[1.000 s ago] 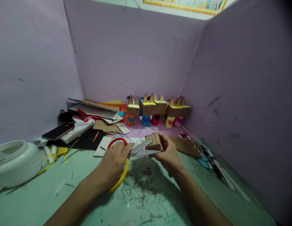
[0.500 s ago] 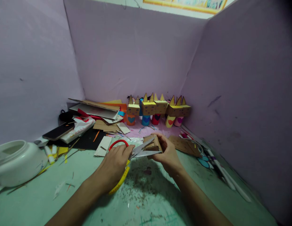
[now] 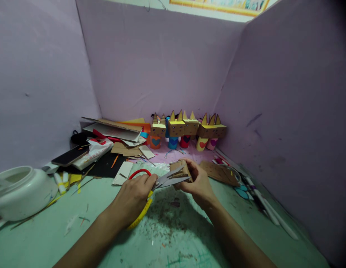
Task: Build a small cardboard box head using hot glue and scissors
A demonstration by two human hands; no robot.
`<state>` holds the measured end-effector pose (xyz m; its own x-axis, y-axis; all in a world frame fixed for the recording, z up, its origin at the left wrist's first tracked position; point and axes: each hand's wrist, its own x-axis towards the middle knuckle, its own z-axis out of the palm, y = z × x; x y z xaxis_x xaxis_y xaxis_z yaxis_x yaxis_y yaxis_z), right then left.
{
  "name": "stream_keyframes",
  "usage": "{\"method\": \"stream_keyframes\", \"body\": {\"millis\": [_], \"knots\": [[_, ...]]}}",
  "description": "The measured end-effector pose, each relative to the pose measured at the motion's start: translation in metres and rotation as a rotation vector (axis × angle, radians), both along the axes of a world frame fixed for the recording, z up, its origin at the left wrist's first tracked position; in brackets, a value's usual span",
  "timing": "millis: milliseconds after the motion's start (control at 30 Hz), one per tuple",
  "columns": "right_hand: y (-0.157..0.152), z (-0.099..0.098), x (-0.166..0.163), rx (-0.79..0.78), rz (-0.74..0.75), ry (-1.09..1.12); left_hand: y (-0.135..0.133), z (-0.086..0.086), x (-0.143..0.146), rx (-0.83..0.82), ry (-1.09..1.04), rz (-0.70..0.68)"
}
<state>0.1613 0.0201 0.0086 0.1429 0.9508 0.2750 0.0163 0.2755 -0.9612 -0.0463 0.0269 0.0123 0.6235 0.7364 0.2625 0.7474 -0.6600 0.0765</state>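
My left hand (image 3: 137,195) is closed around the handles of a pair of scissors (image 3: 168,179), one loop red and the other yellow. The blades are slightly parted and lie against the near side of a small brown cardboard box (image 3: 177,166). My right hand (image 3: 199,182) grips that box from its right side, thumb underneath and fingers behind. The box is held a little above the green tabletop, and part of it is hidden by the blades and fingers.
Cardboard figures (image 3: 176,128) with pointed ears stand at the back. A pile of cardboard sheets (image 3: 114,124) and a phone (image 3: 70,155) lie left. A white pot (image 3: 35,193) is at far left. Flat brown cardboard (image 3: 219,173) and markers (image 3: 262,201) lie right.
The scissor blades have drawn closer together and the handles have closed somewhat. The box and my right hand have stayed nearly in place.
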Motion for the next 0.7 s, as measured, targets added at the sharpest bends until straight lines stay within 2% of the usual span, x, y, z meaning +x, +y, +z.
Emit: {"method": "stream_keyframes", "body": {"millis": [533, 700], "knots": [[0.000, 0.000, 0.001, -0.016, -0.029, -0.024, 0.003, -0.012, -0.001, 0.005, -0.009, -0.016], [0.002, -0.003, 0.003, -0.013, 0.054, 0.057, 0.003, -0.010, -0.002, -0.089, -0.083, 0.000]]}}
